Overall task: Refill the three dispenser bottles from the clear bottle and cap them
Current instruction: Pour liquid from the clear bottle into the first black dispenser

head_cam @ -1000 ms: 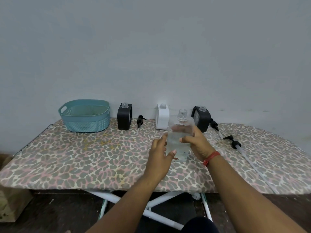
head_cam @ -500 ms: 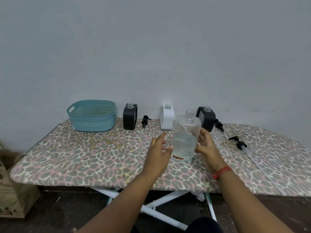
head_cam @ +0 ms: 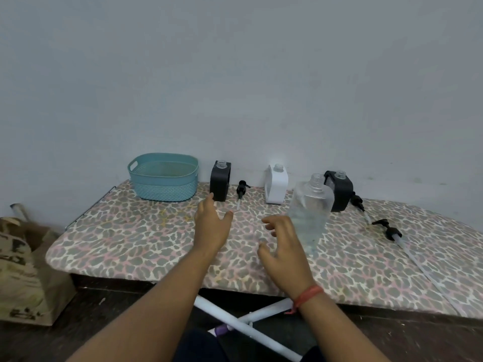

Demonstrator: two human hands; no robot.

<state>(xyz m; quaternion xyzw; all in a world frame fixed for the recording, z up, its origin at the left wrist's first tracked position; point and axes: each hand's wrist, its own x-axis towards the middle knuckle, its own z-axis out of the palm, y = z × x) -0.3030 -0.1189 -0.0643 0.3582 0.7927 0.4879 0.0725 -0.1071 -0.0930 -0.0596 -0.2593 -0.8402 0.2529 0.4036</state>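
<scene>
The clear bottle (head_cam: 309, 212) stands uncapped on the leopard-print board (head_cam: 130, 239), partly filled. My right hand (head_cam: 283, 246) hovers open just left of it, not touching. My left hand (head_cam: 213, 226) is open, reaching toward the left black dispenser bottle (head_cam: 220, 180), fingertips close to its base. The white dispenser bottle (head_cam: 276, 183) and the right black dispenser bottle (head_cam: 339, 190) stand by the wall, all three uncapped. Black pump caps lie loose: one (head_cam: 241, 189) between the left black and white bottles, two (head_cam: 356, 201) (head_cam: 388, 229) at the right with long tubes.
A teal woven basket (head_cam: 164, 177) sits at the back left of the board. A brown paper bag (head_cam: 23, 270) stands on the floor at the left. White crossed legs (head_cam: 243, 325) show under the board's front edge.
Both hands have let go of the clear bottle, which now stands on the board. My left hand moved left and forward toward the left black bottle; the right hand drew back.
</scene>
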